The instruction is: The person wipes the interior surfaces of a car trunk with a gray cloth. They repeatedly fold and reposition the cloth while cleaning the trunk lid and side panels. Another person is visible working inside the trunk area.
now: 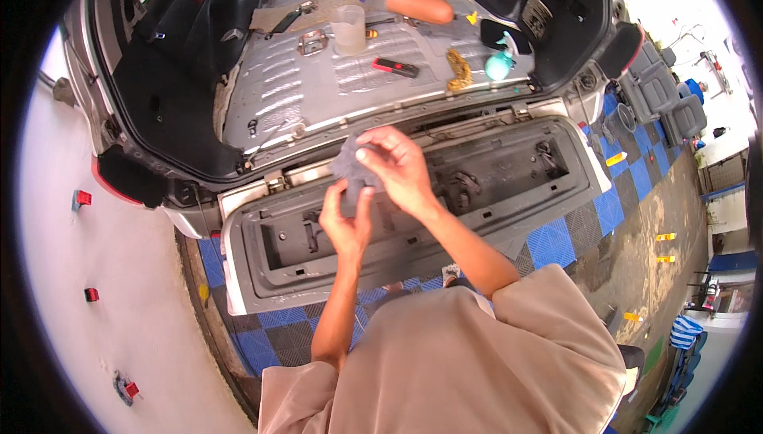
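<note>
A crumpled grey cloth (347, 164) is held up between both hands, above the inner edge of the lowered tailgate (238, 275). My right hand (403, 173) pinches it from the upper right with bent fingers. From below, my left hand (347, 226) grips its lower part between thumb and fingers. Part of the cloth is hidden behind the fingers. Beneath the hands lies the tailgate's recessed black tray, with dark fittings (466, 187) in it.
Ahead, the silver-lined cargo floor (278, 100) bears a translucent container (348, 30), a red-and-black tool (395, 67), a teal spray bottle (499, 66) and a crumpled yellow-brown item (458, 70). Another person (413, 1) is inside the vehicle. Grey seats (656, 88) stand at right, beyond blue tiles (550, 245).
</note>
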Demonstrator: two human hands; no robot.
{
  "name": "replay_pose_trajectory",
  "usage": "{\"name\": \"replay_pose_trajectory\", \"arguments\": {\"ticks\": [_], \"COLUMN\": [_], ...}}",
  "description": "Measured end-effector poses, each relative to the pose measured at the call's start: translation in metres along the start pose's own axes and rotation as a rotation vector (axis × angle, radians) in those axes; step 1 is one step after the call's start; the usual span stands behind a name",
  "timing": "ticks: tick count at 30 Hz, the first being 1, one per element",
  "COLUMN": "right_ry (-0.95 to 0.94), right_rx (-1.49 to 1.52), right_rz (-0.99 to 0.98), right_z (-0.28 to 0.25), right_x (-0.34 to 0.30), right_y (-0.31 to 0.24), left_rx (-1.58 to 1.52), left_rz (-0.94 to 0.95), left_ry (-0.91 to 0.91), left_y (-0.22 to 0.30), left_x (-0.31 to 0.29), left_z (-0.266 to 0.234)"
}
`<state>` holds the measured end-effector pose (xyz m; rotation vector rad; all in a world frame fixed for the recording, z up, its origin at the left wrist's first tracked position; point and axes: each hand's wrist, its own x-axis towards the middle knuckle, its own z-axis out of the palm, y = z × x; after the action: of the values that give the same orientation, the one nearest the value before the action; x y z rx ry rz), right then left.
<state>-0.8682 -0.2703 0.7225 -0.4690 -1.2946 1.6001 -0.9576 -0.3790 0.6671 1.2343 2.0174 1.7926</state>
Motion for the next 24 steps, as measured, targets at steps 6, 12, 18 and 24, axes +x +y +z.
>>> {"name": "replay_pose_trajectory", "arguments": {"ticks": [6,12,18,24], "right_ry": [-0.118,-0.313,-0.192,0.028], "right_rx": [0.064,-0.178,-0.302,-0.551], "right_rz": [0.266,-0.240,-0.270,-0.188], "right_z": [-0.051,-0.073,-0.110,-0.178], "right_x": [-0.070,-0.126,-0.137,-0.130], "right_y": [-0.064,-0.119,-0.139,-0.185], "left_rx": [-0.039,-0.192,-0.217,-0.175], "left_rz": [-0.046,-0.035,0.034,-0.009], "left_ry": [0.082,0.018,-0.104,-0.494], "left_y": [0.080,0.162,0.189,0.205], "left_x": [-0.055,-0.078,-0.079,-0.062], "left_z": [-0.035,-0.033,-0.001,0.015]}}
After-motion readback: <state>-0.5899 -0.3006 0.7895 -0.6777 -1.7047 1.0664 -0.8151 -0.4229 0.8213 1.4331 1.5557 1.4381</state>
